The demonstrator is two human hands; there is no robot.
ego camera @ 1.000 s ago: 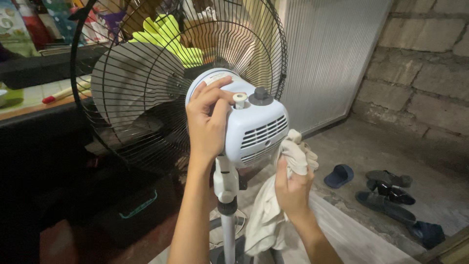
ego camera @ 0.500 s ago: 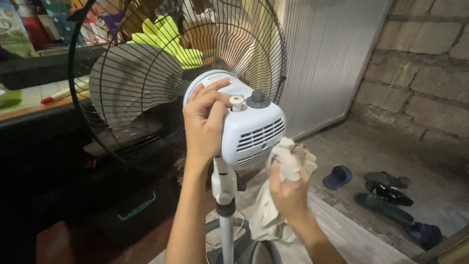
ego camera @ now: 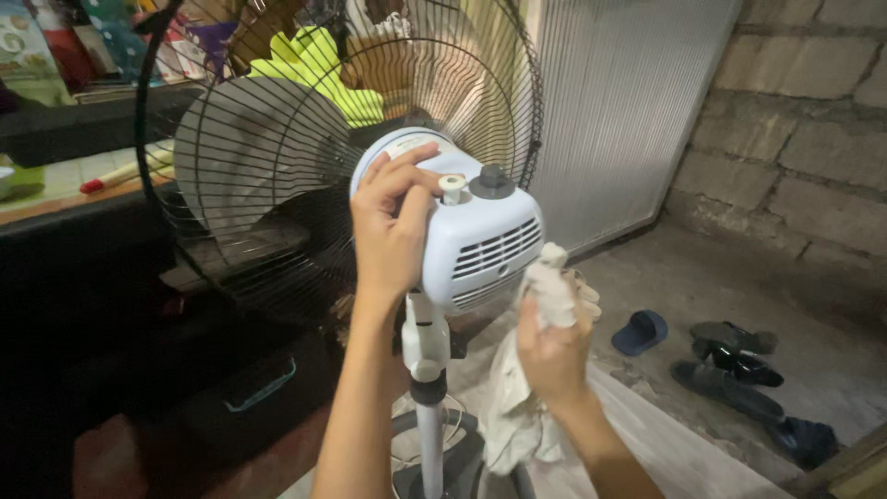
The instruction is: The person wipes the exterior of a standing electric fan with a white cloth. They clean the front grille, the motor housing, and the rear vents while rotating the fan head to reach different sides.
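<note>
Concrete floor; left hand [ego camera: 390,238] grips pale-blue fan motor housing [ego camera: 485,242]; right hand [ego camera: 552,351] clutches white cloth [ego camera: 554,288].

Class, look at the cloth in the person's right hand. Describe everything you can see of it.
The cloth is off-white, soft and crumpled, like worn cotton. Its top end is bunched into a wad above the right hand, which grips it. That wad sits at the lower right side of the fan's motor housing, near the vent slots; whether it touches cannot be told. The rest hangs loose in folds below the hand, down beside the white pole. It looks slightly grubby.
</note>
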